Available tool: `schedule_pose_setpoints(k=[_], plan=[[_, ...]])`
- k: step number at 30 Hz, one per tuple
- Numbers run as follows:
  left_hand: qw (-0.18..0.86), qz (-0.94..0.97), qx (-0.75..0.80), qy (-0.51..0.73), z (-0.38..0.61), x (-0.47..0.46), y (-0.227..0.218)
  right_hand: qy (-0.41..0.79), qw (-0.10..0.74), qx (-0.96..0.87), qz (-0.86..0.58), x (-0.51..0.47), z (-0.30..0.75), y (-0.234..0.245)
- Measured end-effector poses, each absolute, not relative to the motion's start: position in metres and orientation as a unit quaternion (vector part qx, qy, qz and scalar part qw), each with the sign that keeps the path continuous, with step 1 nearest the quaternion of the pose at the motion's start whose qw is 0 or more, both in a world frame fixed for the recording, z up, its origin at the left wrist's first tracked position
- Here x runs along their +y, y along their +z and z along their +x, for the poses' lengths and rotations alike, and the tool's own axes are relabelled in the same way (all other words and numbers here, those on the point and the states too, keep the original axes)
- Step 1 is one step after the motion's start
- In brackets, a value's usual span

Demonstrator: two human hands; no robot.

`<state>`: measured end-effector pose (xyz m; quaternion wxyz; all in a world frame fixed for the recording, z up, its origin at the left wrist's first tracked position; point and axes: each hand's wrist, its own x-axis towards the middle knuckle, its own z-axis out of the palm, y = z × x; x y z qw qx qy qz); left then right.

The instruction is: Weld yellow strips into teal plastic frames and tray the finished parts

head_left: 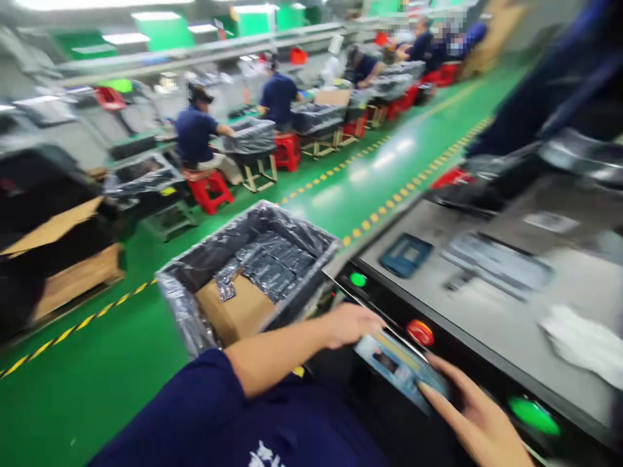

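Note:
A flat rectangular blue-grey panel [396, 366], with a dark cutout and a yellowish strip along one long side, is held tilted in front of my body. My right hand [474, 408] grips its right end, thumb on the face and fingers along the far edge. At the opposite end my left hand [350, 324] is closed on the upper left corner, its fingertips smeared by motion. The panel is just in front of a black machine edge [379, 295] that carries a red button [420, 333] and two green buttons [357, 279].
To the left is a crate lined with clear plastic [182, 295], holding cardboard [243, 308] and stacked dark wrapped parts [277, 266]. A blue frame-like piece [406, 254], a grey plate [501, 263] and a white cloth [584, 340] lie on the worktop. Seated people [197, 130] work across the aisle.

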<state>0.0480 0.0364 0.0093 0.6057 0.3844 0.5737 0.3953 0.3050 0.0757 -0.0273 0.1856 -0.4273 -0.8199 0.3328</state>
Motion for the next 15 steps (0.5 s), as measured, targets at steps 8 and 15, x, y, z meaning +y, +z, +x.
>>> schedule_pose_setpoints(k=[8, 15], plan=[[0.708, 0.279, 0.467, 0.451, 0.043, 0.035, 0.027, 0.317, 0.223, -0.853, -0.350, 0.055, 0.306, 0.011], [0.714, 0.274, 0.469, 0.442, 0.047, 0.035, 0.026, 0.274, 0.199, -0.875, -0.347, 0.045, 0.316, 0.012]])
